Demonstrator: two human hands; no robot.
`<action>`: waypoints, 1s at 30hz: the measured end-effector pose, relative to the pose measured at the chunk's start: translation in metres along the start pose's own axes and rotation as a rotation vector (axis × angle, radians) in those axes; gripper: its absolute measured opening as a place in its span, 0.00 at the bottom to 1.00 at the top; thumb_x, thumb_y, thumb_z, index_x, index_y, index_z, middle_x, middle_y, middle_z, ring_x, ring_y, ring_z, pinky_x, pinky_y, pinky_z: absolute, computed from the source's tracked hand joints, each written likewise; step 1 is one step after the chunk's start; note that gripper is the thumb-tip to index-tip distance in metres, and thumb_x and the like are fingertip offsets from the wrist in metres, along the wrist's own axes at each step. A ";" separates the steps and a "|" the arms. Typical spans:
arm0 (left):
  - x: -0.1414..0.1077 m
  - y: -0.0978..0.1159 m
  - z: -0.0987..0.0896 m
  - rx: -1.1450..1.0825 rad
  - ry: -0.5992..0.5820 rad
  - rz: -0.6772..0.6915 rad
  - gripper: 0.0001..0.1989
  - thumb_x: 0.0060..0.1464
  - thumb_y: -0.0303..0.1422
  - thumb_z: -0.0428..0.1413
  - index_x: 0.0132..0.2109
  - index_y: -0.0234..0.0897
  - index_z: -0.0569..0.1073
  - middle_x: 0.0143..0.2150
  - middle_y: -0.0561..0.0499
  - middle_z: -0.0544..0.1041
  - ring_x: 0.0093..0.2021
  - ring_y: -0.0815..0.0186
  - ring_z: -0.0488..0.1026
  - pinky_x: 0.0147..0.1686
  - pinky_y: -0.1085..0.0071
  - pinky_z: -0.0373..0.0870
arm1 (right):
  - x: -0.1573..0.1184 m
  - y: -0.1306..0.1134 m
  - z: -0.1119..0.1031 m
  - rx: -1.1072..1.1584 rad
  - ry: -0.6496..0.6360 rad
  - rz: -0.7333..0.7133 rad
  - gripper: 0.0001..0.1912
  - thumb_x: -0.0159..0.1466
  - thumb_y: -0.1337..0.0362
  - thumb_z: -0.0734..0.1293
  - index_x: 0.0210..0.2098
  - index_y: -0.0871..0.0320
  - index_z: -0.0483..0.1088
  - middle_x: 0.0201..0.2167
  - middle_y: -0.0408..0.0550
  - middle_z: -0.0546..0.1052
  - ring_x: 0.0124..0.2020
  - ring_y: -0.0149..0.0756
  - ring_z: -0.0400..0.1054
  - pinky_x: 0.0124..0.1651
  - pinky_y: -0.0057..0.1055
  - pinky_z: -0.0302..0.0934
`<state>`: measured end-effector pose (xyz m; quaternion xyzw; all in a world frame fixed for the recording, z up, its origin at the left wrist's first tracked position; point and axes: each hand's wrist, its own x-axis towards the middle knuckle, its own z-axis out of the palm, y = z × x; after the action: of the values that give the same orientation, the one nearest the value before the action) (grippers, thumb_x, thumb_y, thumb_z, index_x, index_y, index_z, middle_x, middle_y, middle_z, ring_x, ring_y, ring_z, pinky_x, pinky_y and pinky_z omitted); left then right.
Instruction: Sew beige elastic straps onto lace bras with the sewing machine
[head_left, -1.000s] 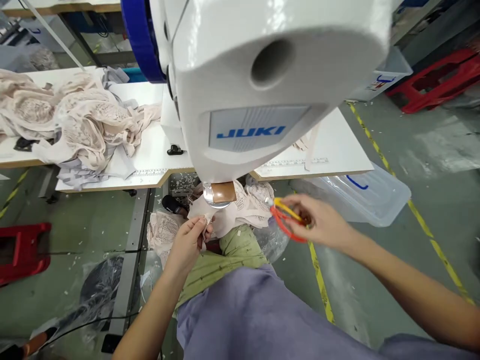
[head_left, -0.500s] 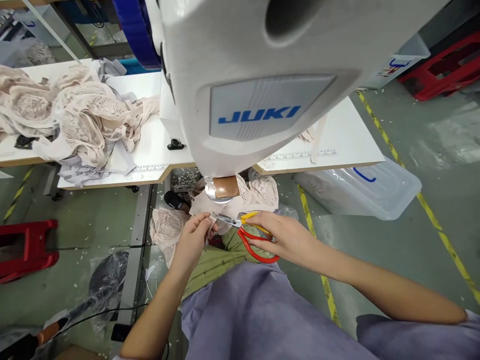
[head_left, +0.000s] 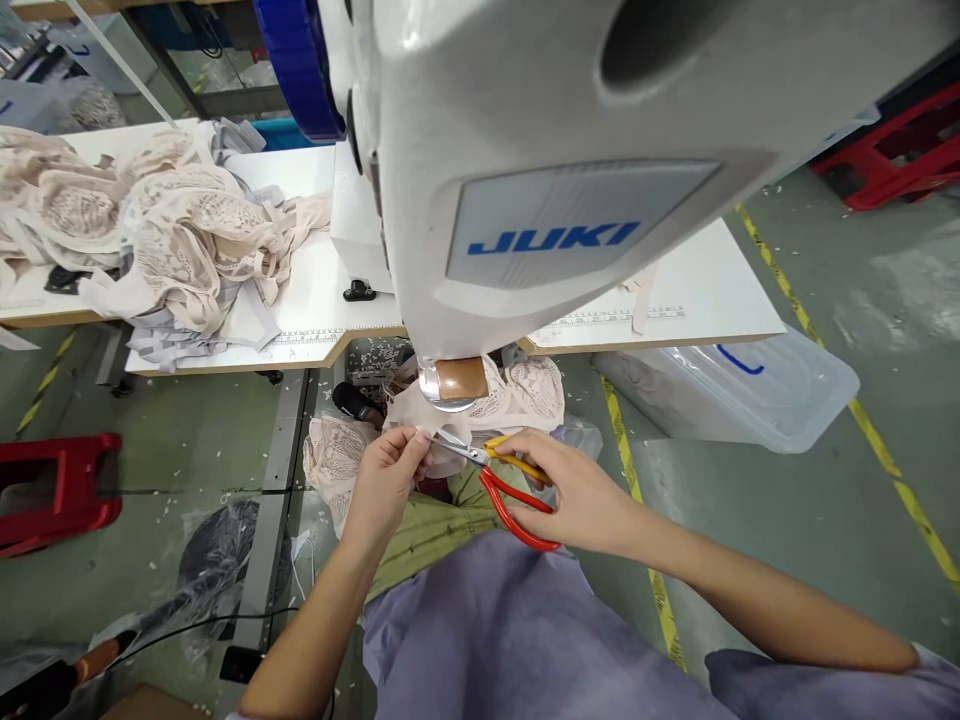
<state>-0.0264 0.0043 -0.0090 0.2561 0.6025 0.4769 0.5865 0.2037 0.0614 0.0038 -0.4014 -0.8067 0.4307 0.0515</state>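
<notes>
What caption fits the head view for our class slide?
Near a white JUKI machine, the right hand holds scissors at fabric the left hand pinches.

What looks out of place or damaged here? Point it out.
Small pale scraps litter the area below the sewing machine and the floor, looking like uncollected offcuts. On the left of the white table, lace garments lie in a tangled heap. I see no clear damage.
</notes>
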 end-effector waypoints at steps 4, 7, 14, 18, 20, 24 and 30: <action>0.000 -0.003 -0.004 0.071 0.019 0.031 0.16 0.57 0.43 0.58 0.30 0.35 0.71 0.26 0.56 0.69 0.26 0.73 0.61 0.29 0.75 0.59 | 0.012 -0.007 -0.001 -0.003 -0.004 0.017 0.21 0.58 0.60 0.68 0.50 0.54 0.68 0.46 0.50 0.76 0.39 0.39 0.71 0.41 0.36 0.65; 0.000 -0.004 -0.006 0.122 0.028 0.042 0.16 0.59 0.43 0.57 0.30 0.35 0.71 0.26 0.56 0.69 0.26 0.72 0.62 0.29 0.75 0.59 | 0.018 -0.009 -0.004 -0.017 -0.025 0.016 0.19 0.61 0.59 0.67 0.51 0.54 0.69 0.45 0.50 0.77 0.39 0.40 0.72 0.40 0.35 0.64; -0.001 -0.007 -0.007 0.142 0.044 0.063 0.18 0.60 0.44 0.56 0.28 0.35 0.69 0.25 0.56 0.66 0.25 0.73 0.58 0.27 0.76 0.55 | 0.011 -0.007 -0.007 0.045 -0.023 0.025 0.16 0.63 0.57 0.67 0.50 0.53 0.73 0.38 0.47 0.79 0.30 0.35 0.70 0.34 0.31 0.63; -0.002 -0.008 -0.004 0.007 0.093 0.070 0.18 0.59 0.42 0.58 0.27 0.35 0.67 0.23 0.58 0.61 0.24 0.74 0.54 0.25 0.76 0.53 | -0.003 0.008 -0.015 0.043 0.018 0.094 0.17 0.64 0.56 0.66 0.51 0.51 0.73 0.36 0.46 0.79 0.26 0.34 0.70 0.28 0.30 0.61; -0.003 -0.008 -0.003 -0.086 0.086 0.065 0.18 0.58 0.41 0.58 0.26 0.36 0.65 0.21 0.59 0.60 0.23 0.75 0.53 0.25 0.76 0.52 | -0.004 0.024 -0.029 -0.018 0.054 0.123 0.17 0.64 0.54 0.66 0.50 0.51 0.73 0.34 0.46 0.79 0.25 0.35 0.69 0.27 0.31 0.61; -0.004 -0.003 0.000 -0.139 0.053 0.056 0.17 0.57 0.41 0.59 0.26 0.36 0.65 0.21 0.59 0.61 0.22 0.76 0.53 0.25 0.77 0.54 | 0.016 0.058 -0.078 -0.294 0.263 0.124 0.19 0.64 0.50 0.66 0.49 0.54 0.74 0.39 0.52 0.80 0.34 0.45 0.74 0.33 0.38 0.66; -0.011 0.020 0.009 -0.103 -0.130 -0.151 0.13 0.57 0.39 0.54 0.30 0.35 0.70 0.26 0.53 0.72 0.23 0.74 0.63 0.23 0.77 0.59 | 0.040 0.030 -0.077 -0.588 0.599 -0.193 0.22 0.67 0.53 0.65 0.54 0.61 0.71 0.49 0.62 0.77 0.51 0.55 0.71 0.49 0.49 0.67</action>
<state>-0.0213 0.0056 0.0148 0.2101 0.5554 0.4440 0.6710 0.2282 0.1484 0.0196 -0.4291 -0.8783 0.0398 0.2069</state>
